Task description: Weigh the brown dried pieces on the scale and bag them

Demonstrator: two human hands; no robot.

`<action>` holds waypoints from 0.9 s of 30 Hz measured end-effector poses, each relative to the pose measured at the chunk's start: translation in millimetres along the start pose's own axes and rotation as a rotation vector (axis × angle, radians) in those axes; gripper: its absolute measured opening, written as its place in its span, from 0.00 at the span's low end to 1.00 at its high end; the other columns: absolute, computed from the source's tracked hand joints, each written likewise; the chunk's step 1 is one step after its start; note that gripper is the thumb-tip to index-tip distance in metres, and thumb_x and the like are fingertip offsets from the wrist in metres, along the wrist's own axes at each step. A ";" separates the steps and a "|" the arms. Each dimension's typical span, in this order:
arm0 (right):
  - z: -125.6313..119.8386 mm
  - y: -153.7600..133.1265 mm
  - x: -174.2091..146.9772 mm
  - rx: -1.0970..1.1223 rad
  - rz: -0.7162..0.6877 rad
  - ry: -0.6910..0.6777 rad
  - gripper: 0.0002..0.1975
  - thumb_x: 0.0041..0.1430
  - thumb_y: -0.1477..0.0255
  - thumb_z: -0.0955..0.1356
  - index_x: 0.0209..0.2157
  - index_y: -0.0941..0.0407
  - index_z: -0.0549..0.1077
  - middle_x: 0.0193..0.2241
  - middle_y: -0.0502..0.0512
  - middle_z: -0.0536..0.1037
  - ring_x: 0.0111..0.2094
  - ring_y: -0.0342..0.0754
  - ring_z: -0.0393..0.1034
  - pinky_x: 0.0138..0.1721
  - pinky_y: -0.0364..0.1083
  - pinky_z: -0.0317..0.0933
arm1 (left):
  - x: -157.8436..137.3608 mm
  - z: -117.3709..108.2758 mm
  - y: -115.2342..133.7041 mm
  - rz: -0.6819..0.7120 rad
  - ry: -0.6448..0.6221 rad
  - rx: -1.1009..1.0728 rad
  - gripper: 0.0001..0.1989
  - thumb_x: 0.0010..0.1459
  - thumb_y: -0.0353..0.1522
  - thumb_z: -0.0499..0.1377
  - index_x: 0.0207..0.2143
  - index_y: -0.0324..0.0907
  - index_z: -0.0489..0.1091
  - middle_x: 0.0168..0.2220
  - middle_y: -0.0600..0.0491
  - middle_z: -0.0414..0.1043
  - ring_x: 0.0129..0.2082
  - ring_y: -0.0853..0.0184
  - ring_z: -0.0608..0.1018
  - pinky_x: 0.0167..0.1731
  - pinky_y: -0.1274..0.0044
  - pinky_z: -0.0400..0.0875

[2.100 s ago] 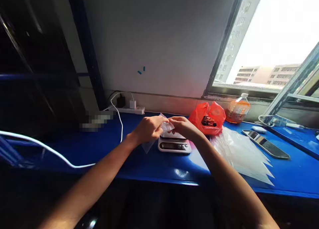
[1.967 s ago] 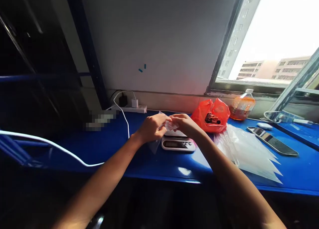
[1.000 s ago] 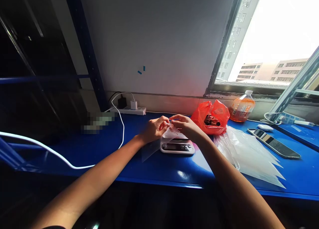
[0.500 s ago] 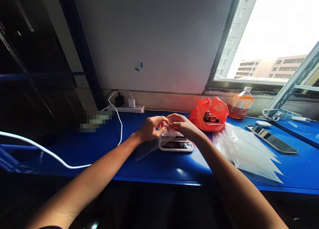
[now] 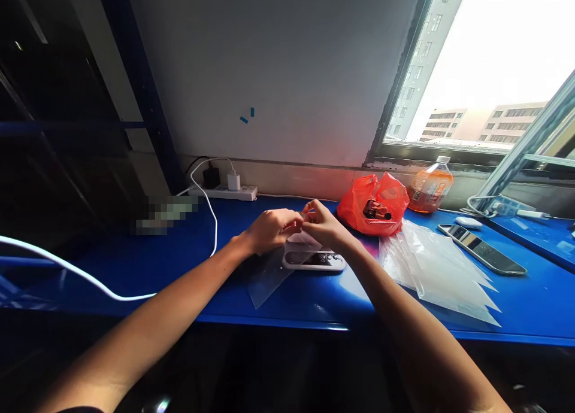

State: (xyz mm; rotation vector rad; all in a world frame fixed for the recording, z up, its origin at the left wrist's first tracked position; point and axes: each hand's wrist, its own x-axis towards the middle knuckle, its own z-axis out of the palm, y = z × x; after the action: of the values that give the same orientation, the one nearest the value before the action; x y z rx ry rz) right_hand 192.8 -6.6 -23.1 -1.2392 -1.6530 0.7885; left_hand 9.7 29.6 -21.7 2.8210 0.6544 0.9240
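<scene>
Above a small white digital scale (image 5: 313,266), my two hands meet, fingertips nearly touching. My left hand (image 5: 273,229) is closed, its fingers pinching the upper edge of a clear plastic bag (image 5: 271,276). The bag hangs down at a slant over the scale's left part and past its front. My right hand (image 5: 324,225) is closed too, pinching the bag's edge beside the left fingers. The scale's dark front panel with round buttons shows below the hands. Its weighing surface is mostly hidden.
A red plastic bag (image 5: 375,212) with dark items inside stands right of the hands, an orange drink bottle (image 5: 431,185) behind it. Flat clear bags (image 5: 442,272) and a phone (image 5: 483,249) lie farther right. A power strip (image 5: 224,192) with a white cable (image 5: 214,221) is back left.
My fingers have drawn closer together at the plastic bag's edge. The bag's lower corner hangs lower and a little farther right. The whole view has shifted slightly.
</scene>
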 end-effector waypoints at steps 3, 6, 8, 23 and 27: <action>-7.3 -1.7 1.8 -0.217 -0.036 0.140 0.09 0.45 0.74 0.64 0.32 0.53 0.62 0.21 0.44 0.64 0.23 0.41 0.56 0.26 0.42 0.49 | 0.8 -2.0 2.5 -0.024 0.022 0.023 0.06 0.60 0.32 0.56 0.35 0.42 0.72 0.32 0.52 0.76 0.31 0.66 0.76 0.34 0.76 0.67; -10.4 -6.7 1.2 -0.254 -0.075 0.141 0.03 0.48 0.75 0.63 0.29 0.54 0.65 0.23 0.48 0.68 0.25 0.43 0.59 0.28 0.43 0.51 | 0.8 -3.4 1.5 -0.061 0.036 0.042 0.04 0.59 0.32 0.56 0.35 0.42 0.71 0.31 0.53 0.76 0.30 0.67 0.76 0.32 0.77 0.67; -7.7 -9.7 -1.4 -0.267 -0.117 0.084 0.02 0.52 0.73 0.64 0.29 0.54 0.69 0.25 0.49 0.71 0.27 0.44 0.62 0.30 0.43 0.52 | 0.2 -3.8 -1.5 -0.093 0.050 0.059 0.05 0.59 0.31 0.56 0.36 0.43 0.71 0.31 0.53 0.76 0.29 0.67 0.76 0.31 0.77 0.66; 6.5 -9.9 -7.7 -0.594 -0.299 -0.036 0.11 0.60 0.68 0.65 0.24 0.55 0.68 0.25 0.53 0.75 0.24 0.42 0.60 0.29 0.43 0.47 | -0.1 -14.2 -11.8 -0.172 -0.031 0.158 0.09 0.49 0.31 0.61 0.36 0.48 0.76 0.53 0.49 0.69 0.56 0.51 0.66 0.57 0.53 0.56; 6.7 -13.6 -7.8 -0.501 -0.288 0.003 0.17 0.60 0.63 0.65 0.21 0.55 0.64 0.23 0.52 0.71 0.24 0.42 0.58 0.29 0.43 0.48 | -1.7 -22.5 -23.8 -0.261 0.036 0.145 0.05 0.50 0.33 0.62 0.32 0.47 0.75 0.51 0.49 0.71 0.57 0.49 0.64 0.58 0.53 0.53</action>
State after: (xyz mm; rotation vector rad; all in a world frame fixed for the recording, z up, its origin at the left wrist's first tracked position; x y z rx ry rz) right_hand 182.2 -17.9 -16.0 -1.2845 -2.0429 0.1967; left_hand -13.5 49.5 -9.7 2.7524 1.1052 0.9146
